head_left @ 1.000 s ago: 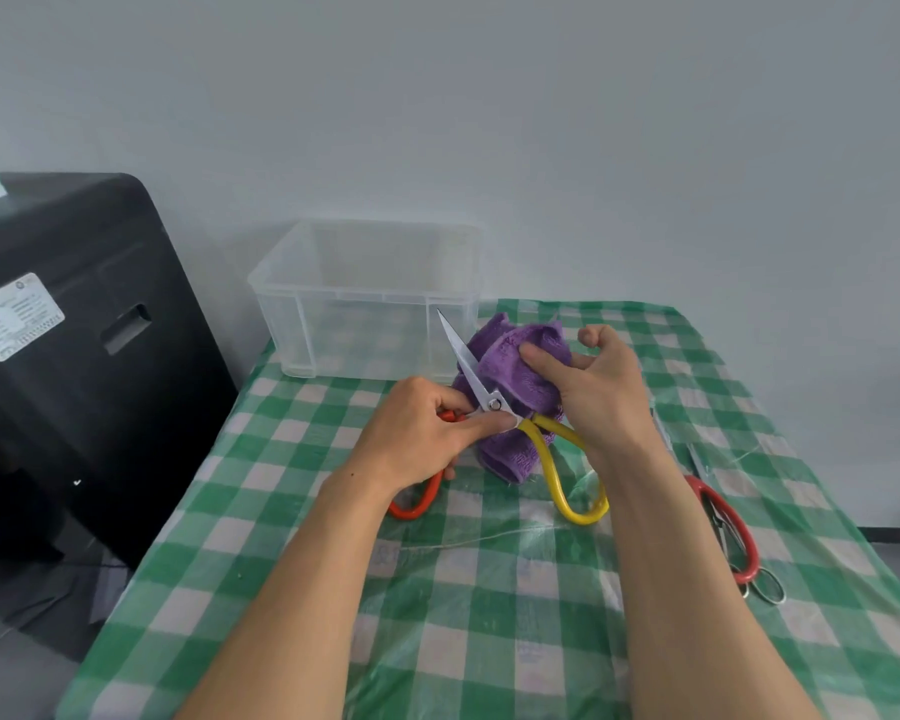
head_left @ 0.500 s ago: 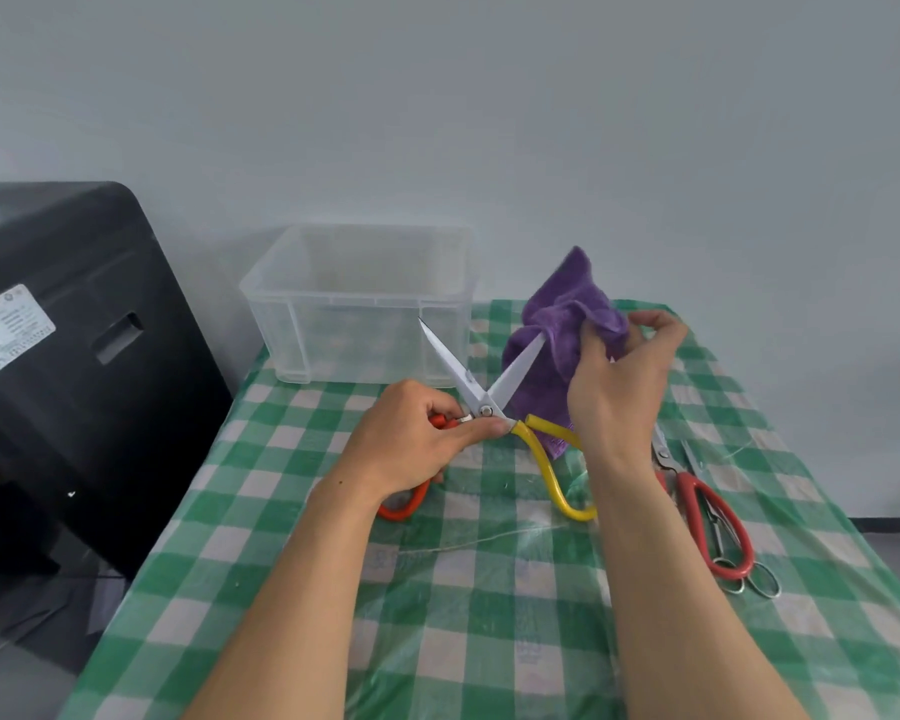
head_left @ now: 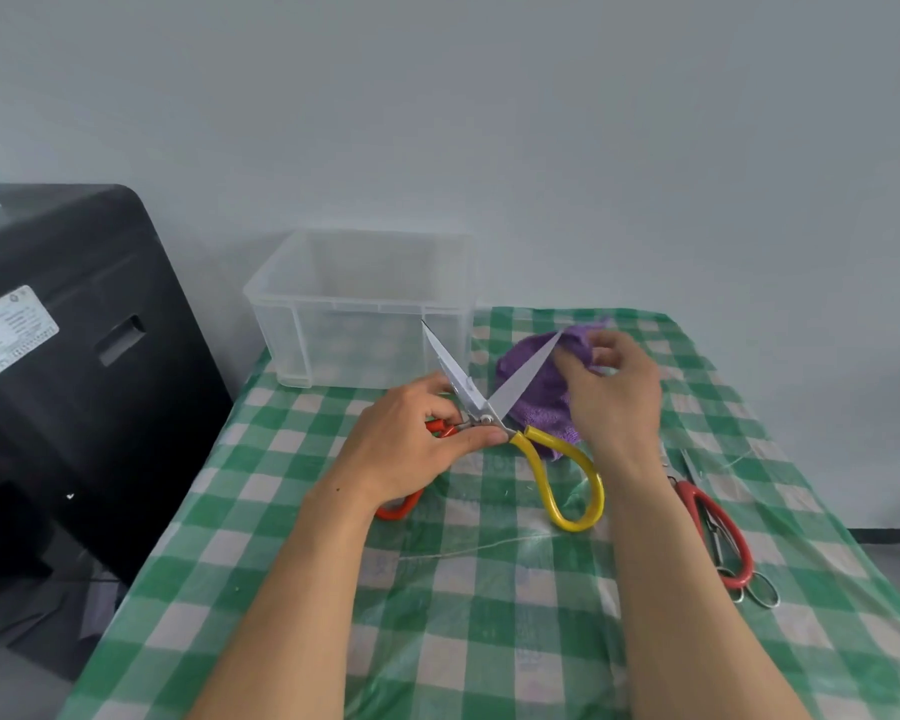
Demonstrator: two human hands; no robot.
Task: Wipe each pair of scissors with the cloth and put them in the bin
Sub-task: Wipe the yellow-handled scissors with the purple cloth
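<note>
Scissors [head_left: 476,402] left hand [head_left: 411,444], cloth [head_left: 541,402] right hand [head_left: 614,397]; label [head_left: 11,330] illegible.

The left hand [head_left: 409,452] hides most of the orange handle [head_left: 398,510].

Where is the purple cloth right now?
In the head view, the purple cloth is right of centre, pinched by the right hand, just behind the open scissors and right of the clear bin.
</note>
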